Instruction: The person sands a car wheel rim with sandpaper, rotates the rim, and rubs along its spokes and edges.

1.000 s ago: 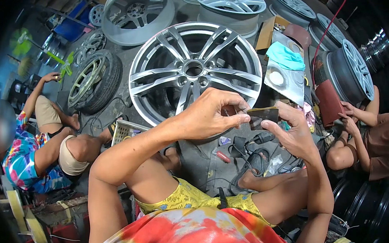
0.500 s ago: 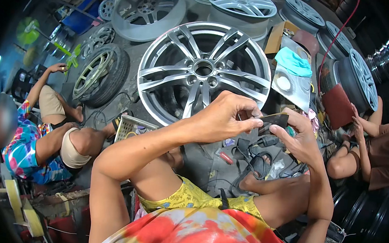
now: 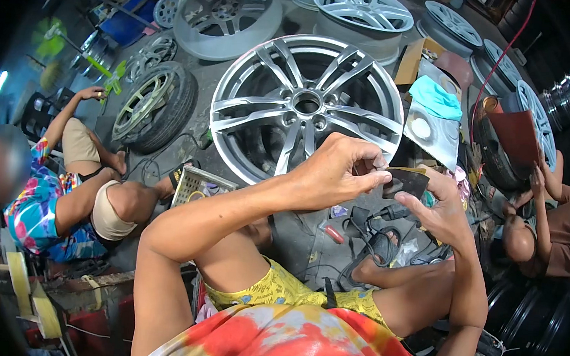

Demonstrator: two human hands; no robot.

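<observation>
Both my hands are raised in front of the silver multi-spoke car wheel rim (image 3: 307,103), which lies face up on the floor. Between them is a small dark piece of sandpaper (image 3: 409,185) with a tan edge, bent into a curve. My left hand (image 3: 348,168) pinches its left end between thumb and fingertips. On the other end, my right hand (image 3: 440,205) grips it with the thumb in front and the fingers behind, partly hidden.
A perforated basket (image 3: 195,186) stands left of my legs; cables and a red-handled tool (image 3: 333,233) lie ahead. A stained panel (image 3: 433,132) bears a turquoise cloth (image 3: 435,97). Other rims and a tyre (image 3: 154,109) surround me. People sit at left and right, the right one holding a reddish-brown sheet (image 3: 514,136).
My hands keep their hold on the sandpaper, almost unmoved. The view has shifted slightly. The person at right has leaned inward, the reddish-brown sheet shifting with them.
</observation>
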